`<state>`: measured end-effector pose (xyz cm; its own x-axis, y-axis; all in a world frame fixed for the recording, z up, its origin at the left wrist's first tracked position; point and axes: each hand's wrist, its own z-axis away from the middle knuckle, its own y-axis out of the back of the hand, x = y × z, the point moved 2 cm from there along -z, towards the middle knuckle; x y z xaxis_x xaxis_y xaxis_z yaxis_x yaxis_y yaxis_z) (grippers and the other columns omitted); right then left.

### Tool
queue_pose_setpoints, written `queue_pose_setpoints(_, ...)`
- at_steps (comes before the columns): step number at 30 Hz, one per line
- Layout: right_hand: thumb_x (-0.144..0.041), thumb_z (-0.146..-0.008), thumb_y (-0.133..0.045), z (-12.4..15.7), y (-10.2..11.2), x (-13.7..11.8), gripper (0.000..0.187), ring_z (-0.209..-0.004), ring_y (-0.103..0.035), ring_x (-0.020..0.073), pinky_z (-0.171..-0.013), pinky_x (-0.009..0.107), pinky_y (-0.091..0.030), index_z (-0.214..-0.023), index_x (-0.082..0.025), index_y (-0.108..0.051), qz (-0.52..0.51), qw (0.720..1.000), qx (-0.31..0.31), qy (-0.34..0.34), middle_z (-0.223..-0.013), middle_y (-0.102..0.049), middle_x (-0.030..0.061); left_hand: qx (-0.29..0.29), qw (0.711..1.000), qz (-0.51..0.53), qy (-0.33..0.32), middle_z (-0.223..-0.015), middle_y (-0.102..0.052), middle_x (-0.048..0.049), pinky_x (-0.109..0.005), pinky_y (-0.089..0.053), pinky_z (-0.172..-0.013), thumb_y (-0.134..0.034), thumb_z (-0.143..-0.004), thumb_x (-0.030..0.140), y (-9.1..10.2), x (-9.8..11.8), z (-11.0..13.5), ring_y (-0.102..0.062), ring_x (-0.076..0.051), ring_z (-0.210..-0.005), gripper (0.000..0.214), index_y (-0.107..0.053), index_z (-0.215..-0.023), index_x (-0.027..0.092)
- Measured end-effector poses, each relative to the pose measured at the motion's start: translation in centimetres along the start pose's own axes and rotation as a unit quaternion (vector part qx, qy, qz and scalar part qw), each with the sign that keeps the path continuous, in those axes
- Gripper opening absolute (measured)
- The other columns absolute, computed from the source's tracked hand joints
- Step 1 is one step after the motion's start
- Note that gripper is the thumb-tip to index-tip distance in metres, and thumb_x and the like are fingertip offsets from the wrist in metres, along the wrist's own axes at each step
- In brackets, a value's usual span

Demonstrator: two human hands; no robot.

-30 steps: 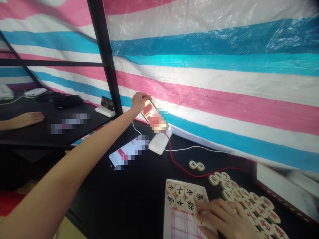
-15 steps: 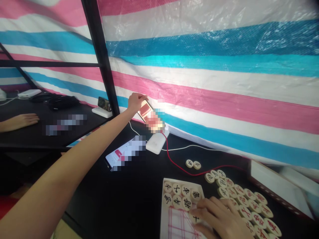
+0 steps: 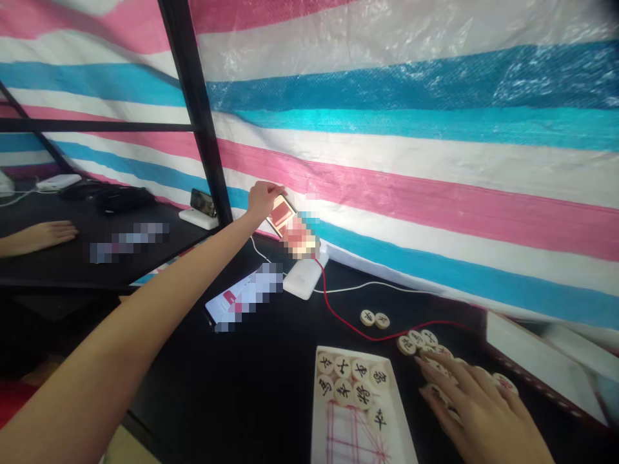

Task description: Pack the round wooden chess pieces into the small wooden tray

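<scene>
My left arm reaches far forward and my left hand (image 3: 262, 197) grips the top edge of a phone (image 3: 285, 219) propped against the striped tarp. My right hand (image 3: 476, 409) lies at the lower right with fingers stretched flat over a heap of round wooden chess pieces (image 3: 418, 339). It holds nothing that I can see. Left of that hand lies a white board tray (image 3: 333, 438) with red grid lines, and several pieces (image 3: 353, 377) with black characters sit in rows along its top end. Two separate pieces (image 3: 374, 318) lie further back on the black table.
A white power bank (image 3: 302, 278) sits below the phone, with a red cable (image 3: 348, 325) and a white cable (image 3: 387, 287) running right. A second phone (image 3: 232, 299) lies flat. Another person's hand (image 3: 43, 232) rests on the neighbouring table. A box (image 3: 536, 367) stands at right.
My right hand has left the tray and moved right, its fingers now spread over the loose pieces. One more piece lies on the tray. My left hand stays on the propped phone.
</scene>
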<state>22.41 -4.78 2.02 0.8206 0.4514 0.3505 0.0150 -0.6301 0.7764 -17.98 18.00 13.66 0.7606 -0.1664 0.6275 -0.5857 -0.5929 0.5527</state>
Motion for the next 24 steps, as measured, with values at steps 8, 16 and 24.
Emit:
queue_pose_setpoints(8,-0.031,-0.085,-0.042,0.9,-1.4,0.0,0.029,-0.086,-0.064,0.0218,-0.066,0.033,-0.044,-0.099,-0.033,-0.067,-0.044,0.998,-0.032,0.007,-0.109,-0.067,0.0021,0.007,1.0,-0.005,0.004,-0.062,-0.064,-0.0039,-0.027,-0.033,-0.061,-0.05,-0.083,0.04,0.1,-0.5,-0.1,-0.052,-0.015,-0.06,0.035,-0.073,-0.078,0.014)
queue_pose_setpoints(16,-0.04,-0.074,-0.06,2.4,-2.4,2.5,0.023,-0.081,-0.068,0.0224,-0.055,0.027,-0.051,-0.094,-0.034,-0.069,-0.143,0.975,-0.153,-0.076,-0.103,-0.069,0.0014,0.003,1.0,-0.006,0.016,-0.057,-0.06,-0.0019,-0.027,-0.034,-0.06,-0.05,-0.083,0.041,0.4,-1.2,0.1,-0.049,-0.014,-0.056,0.034,-0.073,-0.078,0.015)
queue_pose_setpoints(24,-0.041,-0.081,-0.054,0.4,-1.1,0.9,0.025,-0.078,-0.069,0.0193,-0.059,0.024,-0.055,-0.098,-0.029,-0.067,-0.236,0.961,-0.102,-0.096,-0.099,-0.071,0.0023,0.009,1.0,0.005,0.016,-0.069,-0.068,-0.0052,-0.027,-0.035,-0.062,-0.05,-0.082,0.039,0.2,-1.4,-0.1,-0.054,-0.015,-0.063,0.034,-0.073,-0.077,0.015)
